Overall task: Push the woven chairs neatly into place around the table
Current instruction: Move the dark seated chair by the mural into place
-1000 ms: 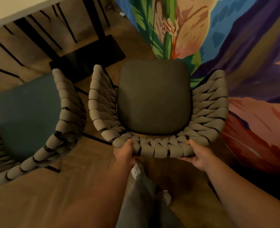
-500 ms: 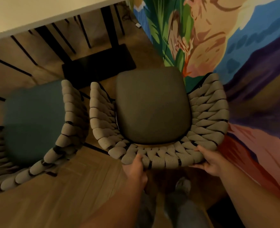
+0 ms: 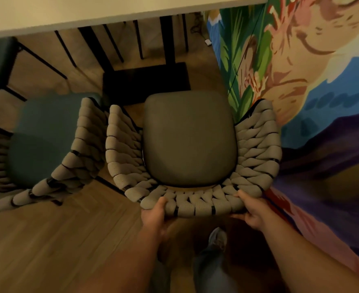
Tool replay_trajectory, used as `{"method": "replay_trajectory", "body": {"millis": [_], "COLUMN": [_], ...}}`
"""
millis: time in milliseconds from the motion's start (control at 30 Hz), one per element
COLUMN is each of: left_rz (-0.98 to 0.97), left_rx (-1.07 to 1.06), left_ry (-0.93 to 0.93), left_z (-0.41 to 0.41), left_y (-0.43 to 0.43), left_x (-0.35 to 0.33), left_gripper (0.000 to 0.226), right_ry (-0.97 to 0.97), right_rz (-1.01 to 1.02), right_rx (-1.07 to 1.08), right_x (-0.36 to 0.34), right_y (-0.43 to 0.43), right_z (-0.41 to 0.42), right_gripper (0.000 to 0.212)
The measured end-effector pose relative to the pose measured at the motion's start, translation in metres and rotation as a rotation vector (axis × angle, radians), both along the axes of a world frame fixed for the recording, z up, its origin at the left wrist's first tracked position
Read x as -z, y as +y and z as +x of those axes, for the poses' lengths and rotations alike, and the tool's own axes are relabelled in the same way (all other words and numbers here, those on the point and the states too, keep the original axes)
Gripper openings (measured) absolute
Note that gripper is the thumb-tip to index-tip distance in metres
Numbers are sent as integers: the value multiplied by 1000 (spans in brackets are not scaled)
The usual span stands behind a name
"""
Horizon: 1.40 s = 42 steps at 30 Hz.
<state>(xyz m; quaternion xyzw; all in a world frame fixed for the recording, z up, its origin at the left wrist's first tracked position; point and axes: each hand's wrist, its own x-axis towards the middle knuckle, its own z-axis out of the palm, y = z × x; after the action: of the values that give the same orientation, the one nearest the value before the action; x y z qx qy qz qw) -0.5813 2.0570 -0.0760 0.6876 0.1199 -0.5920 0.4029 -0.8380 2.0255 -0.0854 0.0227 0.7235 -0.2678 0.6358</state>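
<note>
Wooden plank floor [image 3: 47,240] under us, painted colourful mural wall [image 3: 322,102] at right of grey-cushioned woven rope chair [image 3: 190,140]. Our left hand [image 3: 154,216] curled over chair's back rim, thumb on top; our right hand [image 3: 251,210] gripping same rim, near mural side. Chair faces cream-topped table [image 3: 90,11], seat front just short of black table base [image 3: 146,80]. Teal-cushioned woven chair [image 3: 47,142] just beside left armrest. Our grey shoe [image 3: 217,237] behind chair.
</note>
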Motion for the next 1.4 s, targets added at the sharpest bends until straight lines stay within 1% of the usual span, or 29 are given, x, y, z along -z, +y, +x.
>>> {"method": "replay_trajectory", "body": {"millis": [67, 133, 200, 267, 300, 333, 400, 433, 533, 600, 667, 733, 833, 900, 1067, 1233, 1333, 1400], "left_rz": [13, -6, -39, -44, -39, -34, -33, -31, 14, 49, 59, 50, 35, 29, 32, 46, 58, 58], "left_rx": [25, 25, 18, 29, 38, 44, 30, 25, 43, 39, 19, 9, 17, 19, 18, -5, -14, -14], "left_ry": [-3, -31, -81, -121, -122, -109, -57, -19, 105, 143, 124, 115, 152, 168, 133, 81, 73, 69], "left_z": [-1, 4, 12, 20, 23, 23, 22, 20, 17, 18, 21, 22, 24, 25, 20, 17, 14, 12], "left_y": [-9, -20, -32, -42, -44, -47, -50, -51, -57, -61, -62, -65, -72, -78, -91, -97, -108, -118], "left_x": [-6, -9, -10, -9, -8, -8, -8, -8, -6, -1, 4, 6, 6, 8, 13, 17, 17, 18], "left_gripper": [44, 46, 52, 63, 66, 66, 61, 57, 41, 42, 46, 42, 28, 26, 32, 45, 46, 52], "right_ry": [10, 9, -4, 5, 27, 62, 119, 94, -63, -48, -9, 10, 28, 31, 48, 50, 60, 53], "right_rz": [-14, -21, -41, -67, -70, -55, -13, -8, -37, -48, -44, -40, -42, -58, -64, -64, -75, -76], "right_rx": [-26, -40, -38, -3, 22, 52, 132, 177, 233, 242, 261, 269, 290, 288, 276, 282, 278, 255], "right_x": [1, 1, 0, 0, -1, -1, 1, 4, 7, 8, 11, 15, 13, 13, 12, 11, 10, 9], "right_y": [-15, -29, -41, -49, -51, -51, -46, -42, -39, -42, -44, -46, -54, -60, -75, -83, -94, -104], "right_z": [-7, -15, -21, -23, -21, -19, -12, -7, 5, 8, 8, 8, 12, 12, 8, 5, 2, 0], "right_gripper": [34, 36, 37, 37, 41, 50, 66, 69, 56, 45, 39, 42, 42, 41, 43, 41, 41, 41]}}
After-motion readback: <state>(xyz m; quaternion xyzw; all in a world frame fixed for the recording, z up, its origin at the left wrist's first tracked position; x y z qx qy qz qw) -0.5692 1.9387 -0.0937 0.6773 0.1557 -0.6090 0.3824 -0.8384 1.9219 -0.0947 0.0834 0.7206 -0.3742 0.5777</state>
